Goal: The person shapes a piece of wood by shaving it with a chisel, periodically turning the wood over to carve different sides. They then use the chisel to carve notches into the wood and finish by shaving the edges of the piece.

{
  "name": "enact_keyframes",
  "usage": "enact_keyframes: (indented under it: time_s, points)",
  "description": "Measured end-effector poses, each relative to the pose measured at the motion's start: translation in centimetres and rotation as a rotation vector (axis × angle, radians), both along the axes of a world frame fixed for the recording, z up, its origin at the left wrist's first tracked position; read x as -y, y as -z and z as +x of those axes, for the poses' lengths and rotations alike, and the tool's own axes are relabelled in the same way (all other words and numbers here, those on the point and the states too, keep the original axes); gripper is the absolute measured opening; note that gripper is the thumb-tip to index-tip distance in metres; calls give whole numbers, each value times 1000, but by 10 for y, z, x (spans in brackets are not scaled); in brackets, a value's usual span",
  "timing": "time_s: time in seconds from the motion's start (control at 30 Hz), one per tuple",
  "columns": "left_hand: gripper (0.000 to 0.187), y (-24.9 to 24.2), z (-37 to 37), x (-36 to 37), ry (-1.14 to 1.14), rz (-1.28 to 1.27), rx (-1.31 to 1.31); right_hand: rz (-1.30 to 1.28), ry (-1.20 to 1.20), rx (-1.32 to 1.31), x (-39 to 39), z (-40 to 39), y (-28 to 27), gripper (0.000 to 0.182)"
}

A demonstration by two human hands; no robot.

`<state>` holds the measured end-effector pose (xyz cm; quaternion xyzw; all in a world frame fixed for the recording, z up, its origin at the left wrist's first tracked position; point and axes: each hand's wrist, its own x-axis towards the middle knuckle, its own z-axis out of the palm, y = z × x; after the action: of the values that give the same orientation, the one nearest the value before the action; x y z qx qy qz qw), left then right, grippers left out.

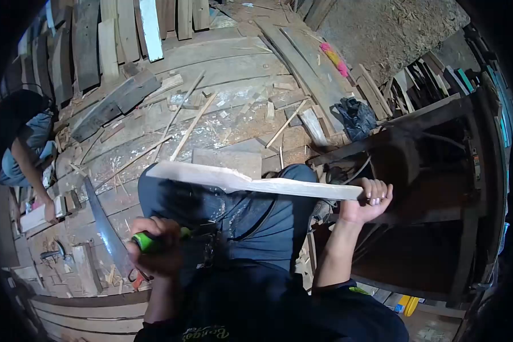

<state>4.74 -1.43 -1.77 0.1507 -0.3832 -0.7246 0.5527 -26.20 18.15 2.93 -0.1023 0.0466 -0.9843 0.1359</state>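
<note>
Gripping the end of the wooden piece, the right hand is closed at right of centre. The piece extends mid-frame over the legs. The left hand, lower left, is closed around the green-and-black tool, near the saw.

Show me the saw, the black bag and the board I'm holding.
Saw (105, 223), head view, middle of blade.
Black bag (354, 118), head view, crumpled middle.
Board (290, 187), head view, right of its middle.

Matt wooden board, glossy metal saw, seemingly plastic green handle
</note>
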Motion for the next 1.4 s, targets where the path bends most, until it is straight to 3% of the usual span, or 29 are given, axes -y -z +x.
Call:
enact_keyframes:
  time_s: [0.23, 0.3, 0.5, 0.9, 1.03, 1.13, 1.27, 1.4]
  points:
    - [50, 7, -11, -17, 65, 28, 148, -94, -130, -95, -14, 7, -15, 44]
    - [56, 0, -14, -23, 146, 112, 223, -140, -116, -111, -12, 10, -16, 44]
    - [60, -16, -21, -33, 134, -47, 268, -190, -149, -123, -5, 18, -20, 43]
    - [46, -13, -25, -25, 146, 2, 349, -219, -114, -285, -14, 14, -36, 38]
    - [42, -8, -8, -10, 157, -63, 375, -92, -19, -478, -12, 16, -35, 39]
    - [33, -19, -7, 3, 116, 3, 68, 97, 44, -657, 3, 27, -20, 40]
    - [31, -48, -21, 8, 49, 114, -21, 392, -6, -839, 33, 46, 18, 48]
    - [34, -43, -26, 14, 195, -119, 15, 629, -43, -963, 47, 70, 46, 51]
